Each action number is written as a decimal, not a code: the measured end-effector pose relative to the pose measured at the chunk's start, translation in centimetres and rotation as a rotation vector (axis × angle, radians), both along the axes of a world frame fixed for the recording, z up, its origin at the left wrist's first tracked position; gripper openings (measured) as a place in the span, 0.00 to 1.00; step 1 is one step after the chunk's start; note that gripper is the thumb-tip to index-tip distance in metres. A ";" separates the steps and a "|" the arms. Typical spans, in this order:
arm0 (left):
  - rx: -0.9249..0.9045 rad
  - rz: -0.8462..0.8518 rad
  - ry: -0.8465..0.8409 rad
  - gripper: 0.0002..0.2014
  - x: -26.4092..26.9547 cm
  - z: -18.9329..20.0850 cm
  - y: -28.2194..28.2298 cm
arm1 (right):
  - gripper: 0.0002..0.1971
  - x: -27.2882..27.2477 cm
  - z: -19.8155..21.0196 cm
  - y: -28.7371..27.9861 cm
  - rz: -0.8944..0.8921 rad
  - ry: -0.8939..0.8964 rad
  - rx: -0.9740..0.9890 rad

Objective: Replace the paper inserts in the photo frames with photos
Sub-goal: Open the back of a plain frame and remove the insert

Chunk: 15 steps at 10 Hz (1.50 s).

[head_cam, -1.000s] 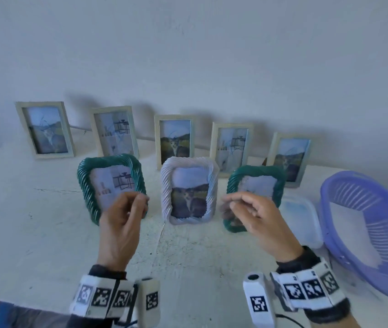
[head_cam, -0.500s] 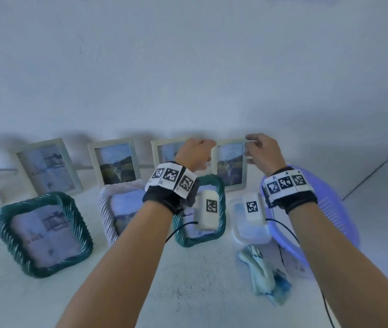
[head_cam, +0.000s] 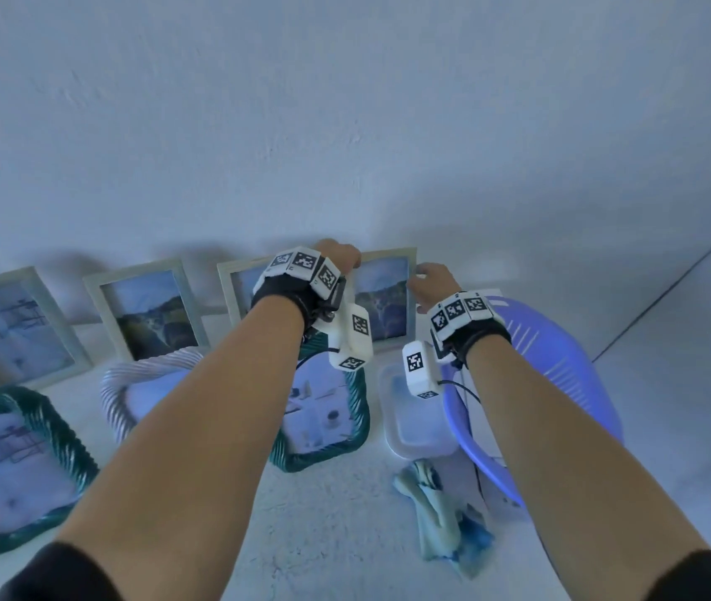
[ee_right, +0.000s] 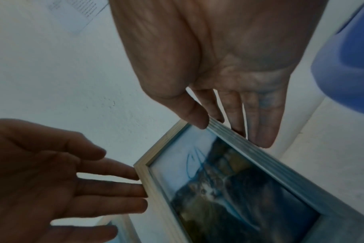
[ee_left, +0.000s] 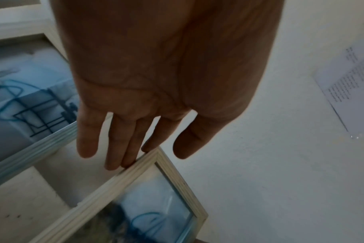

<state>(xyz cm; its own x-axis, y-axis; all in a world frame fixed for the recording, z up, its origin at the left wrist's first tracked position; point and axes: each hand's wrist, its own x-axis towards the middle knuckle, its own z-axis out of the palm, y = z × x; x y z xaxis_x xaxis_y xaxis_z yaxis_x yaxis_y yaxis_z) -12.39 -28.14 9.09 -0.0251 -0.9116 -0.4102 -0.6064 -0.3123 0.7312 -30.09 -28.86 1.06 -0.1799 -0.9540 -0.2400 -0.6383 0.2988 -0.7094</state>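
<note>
A purple plastic basket [head_cam: 561, 362] sits at the right of the head view on a white table [head_cam: 336, 535]. Just left of it lies a clear plastic container [head_cam: 414, 418]. Below that lies a crumpled blue-and-white cloth [head_cam: 440, 514]. A printed paper sheet [ee_left: 351, 92] is on the pale wall [head_cam: 345, 101].

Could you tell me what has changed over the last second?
Both hands reached from the front frames to the back row: left hand touches the pale wooden photo frame with straight fingers, right hand pinches its top edge. The frames stayed put.
</note>
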 end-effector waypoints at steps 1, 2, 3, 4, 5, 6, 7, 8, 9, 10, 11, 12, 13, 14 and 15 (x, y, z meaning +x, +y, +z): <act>-0.172 -0.155 -0.159 0.15 -0.1 2.1 0.7 | 0.21 -0.2 0.8 0.6 0.004 -0.079 -0.078; -0.206 0.006 0.064 0.08 -0.2 4.0 1.6 | 0.23 -0.9 3.2 2.1 -0.016 -0.132 -0.240; -0.335 0.023 0.160 0.20 -0.3 5.7 3.4 | 0.20 -1.1 6.1 5.0 -0.032 -0.211 -0.463; -0.454 0.015 0.221 0.23 0.3 6.9 7.1 | 0.18 -0.7 8.5 9.3 -0.043 -0.434 -0.573; -0.552 -0.025 0.290 0.19 1.2 7.0 12.0 | 0.16 -0.1 9.5 14.1 -0.010 -0.728 -0.550; -0.475 -0.076 0.310 0.19 2.5 5.7 16.7 | 0.19 0.9 8.1 18.2 0.081 -1.009 -0.424; -0.426 -0.062 0.261 0.27 4.1 2.9 20.4 | 0.27 1.9 4.4 21.6 0.060 -1.099 -0.328; -0.378 -0.096 0.224 0.19 4.5 0.2 23.8 | 0.28 2.4 0.4 24.9 -0.014 -1.161 -0.180; -0.372 -0.043 0.220 0.16 4.5 -2.6 26.9 | 0.29 2.7 -2.0 27.8 -0.044 -1.120 -0.119; -0.304 -0.012 0.129 0.25 4.1 -5.1 29.1 | 0.24 2.9 -3.3 29.9 -0.005 -1.069 -0.081; -0.163 0.003 0.088 0.55 3.6 -7.9 30.2 | 0.30 3.7 -4.0 31.2 0.051 -1.011 -0.052; -0.125 0.034 0.158 0.67 2.8 -9.9 30.6 | 0.29 4.6 -4.3 32.0 0.094 -1.020 -0.003; -0.080 0.071 0.238 0.65 2.4 -10.3 30.9 | 0.23 4.8 -3.9 32.4 0.067 -1.047 0.112; -0.070 0.085 0.396 0.62 2.7 -10.2 31.1 | 0.23 4.9 -3.9 32.4 0.048 -1.054 0.195; -0.040 0.058 0.553 0.59 3.1 -10.8 31.7 | 0.23 5.0 -4.0 32.2 0.061 -1.024 0.203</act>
